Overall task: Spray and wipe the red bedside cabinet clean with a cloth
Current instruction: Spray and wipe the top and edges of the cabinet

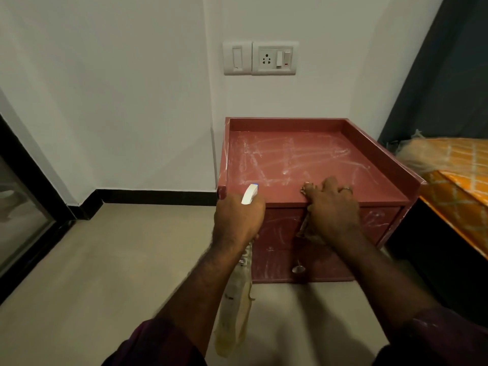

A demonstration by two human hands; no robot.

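The red bedside cabinet (303, 165) stands against the white wall, its top streaked with white smears. My left hand (237, 215) grips a spray bottle (235, 299) by the neck; its white nozzle (250, 194) points at the cabinet's front left corner. My right hand (330, 204) rests on the front edge of the top and holds a brownish cloth (306, 225) that hangs down over the upper drawer front. A round metal knob (298, 269) shows on the lower drawer.
A switch and socket panel (260, 58) is on the wall above the cabinet. A bed with an orange patterned cover (454, 186) stands close on the right. A dark door frame (26, 186) is at the left. Beige floor (105, 260) lies in front.
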